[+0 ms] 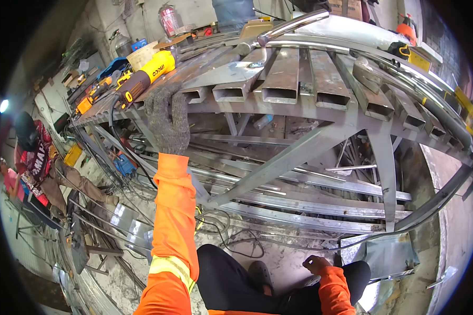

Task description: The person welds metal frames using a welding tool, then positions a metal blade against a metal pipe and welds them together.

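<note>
My left hand (168,118), in a grey knitted glove, is at the front edge of the slatted metal bench (278,107), its fingers bent over the edge. Just beside its fingertips lies the pointed end of a flat metal plate (220,75). A yellow and black INGCO power tool (150,76) rests on the bench to the left of the glove. Low down, near my right knee, my bare right hand (316,264) has its fingers curled together; what they hold, if anything, is too small to name. A shiny metal tube (299,25) lies across the bench top.
Metal bars (320,210) are stacked under the bench, with angled legs (386,173) in front. Cables (231,239) lie on the floor. A person (37,157) in a dark mask is at the left, another person (9,178) behind. A red extinguisher (168,21) stands at the back.
</note>
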{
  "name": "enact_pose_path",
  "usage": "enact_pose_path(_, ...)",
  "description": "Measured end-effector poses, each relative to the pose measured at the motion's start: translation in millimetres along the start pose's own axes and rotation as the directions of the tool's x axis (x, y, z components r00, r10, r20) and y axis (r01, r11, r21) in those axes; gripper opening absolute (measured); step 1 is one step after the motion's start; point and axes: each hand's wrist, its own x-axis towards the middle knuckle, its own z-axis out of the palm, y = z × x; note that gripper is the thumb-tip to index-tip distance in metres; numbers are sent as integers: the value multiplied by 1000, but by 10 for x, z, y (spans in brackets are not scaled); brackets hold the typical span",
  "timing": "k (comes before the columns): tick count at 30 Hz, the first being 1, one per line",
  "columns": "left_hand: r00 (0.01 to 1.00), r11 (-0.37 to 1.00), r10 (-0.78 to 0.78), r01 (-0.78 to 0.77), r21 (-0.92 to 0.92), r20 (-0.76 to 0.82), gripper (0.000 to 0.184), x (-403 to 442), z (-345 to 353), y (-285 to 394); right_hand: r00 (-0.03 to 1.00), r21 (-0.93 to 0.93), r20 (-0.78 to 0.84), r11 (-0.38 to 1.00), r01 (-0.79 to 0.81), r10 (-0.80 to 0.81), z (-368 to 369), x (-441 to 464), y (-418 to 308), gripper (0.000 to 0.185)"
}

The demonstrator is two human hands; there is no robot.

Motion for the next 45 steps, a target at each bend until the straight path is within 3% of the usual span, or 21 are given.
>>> enact_pose_path(2, 997, 997, -66, 67, -26, 32, 20, -7, -11, 8, 991, -38, -76, 994, 105, -108, 20, 1, 9, 41)
enact_pose_path(8, 991, 986, -113, 102, -134, -75, 17, -72, 131, -140, 986, -26, -101, 991, 129, -131, 99, 82, 71, 43)
enact_pose_path(10, 980, 958, -197, 201, -206, 40, 19, 5, 145, -361, 988, -100, -109, 990, 100, -111, 242, 216, 164, 52)
enact_pose_path(11, 967, 984, -171, 158, 83, 190, 25, -15, 54, -682, 991, -183, -71, 978, 101, -116, 314, 364, 197, 57)
enact_pose_path(12, 941, 983, -165, 180, -25, 294, 25, -133, 504, 13, 970, -252, -71, 945, 209, -233, 400, 526, 267, 57)
enact_pose_path(13, 897, 967, -155, 223, -122, 413, 25, -172, 380, 22, 994, -141, -43, 985, 97, -104, 445, 617, 240, 57)
enact_pose_path(15, 752, 915, -120, 337, -222, 648, 25, -315, 475, -29, 983, -125, -22, 976, 181, -185, 559, 744, 166, 53)
enact_pose_path(16, 694, 895, -97, 375, -243, 713, 26, -413, 524, 84, 996, -88, 17, 993, 83, -82, 13, 135, -149, 48)
enact_pose_path(17, 664, 879, -78, 398, -263, 744, 26, -437, 584, 177, 994, -40, -75, 997, 71, -74, -107, -72, -261, 44)
enact_pose_path(19, 635, 867, -55, 413, -278, 771, 26, -341, 575, 245, 975, 11, -157, 987, 161, -157, -87, -100, -403, 40)
enact_pose_path(23, 661, 885, -32, 367, -286, 750, 27, -149, 370, 296, 959, 9, -138, 968, 252, -248, -148, -146, -662, 40)
enact_pose_path(27, 632, 883, 3, 362, -298, 775, 28, -222, 473, 296, 971, 13, -104, 976, 216, -214, -127, -17, -751, 37)
enact_pose_path(29, 620, 887, 12, 355, -294, 784, 29, -202, 472, 311, 926, -44, -183, 943, 329, -332, -95, 42, -810, 34)
enact_pose_path(33, 564, 884, 42, 363, -293, 825, 30, -303, 450, 515, 946, 58, -108, 948, 313, -305, -79, 95, -1088, 33)
enact_pose_path(36, 590, 908, 39, 316, -276, 806, 30, -231, 401, 432, 885, 72, -306, 919, 389, -350, -6, 98, -1399, 32)
enact_pose_path(38, 701, 937, -12, 257, -237, 713, 31, -137, 315, 344, 870, 62, -236, 887, 458, -433, -28, 14, -1548, 32)
enact_pose_path(41, 894, 963, -139, 223, -154, 426, 32, -38, 273, 95, 789, -2, -227, 810, 586, -571, 357, 357, -1693, 36)
enact_pose_path(45, 954, 960, -249, 265, -86, 165, 33, -2, 3, -433, 771, -183, -12, 759, 625, -637, 440, 429, -1597, 37)
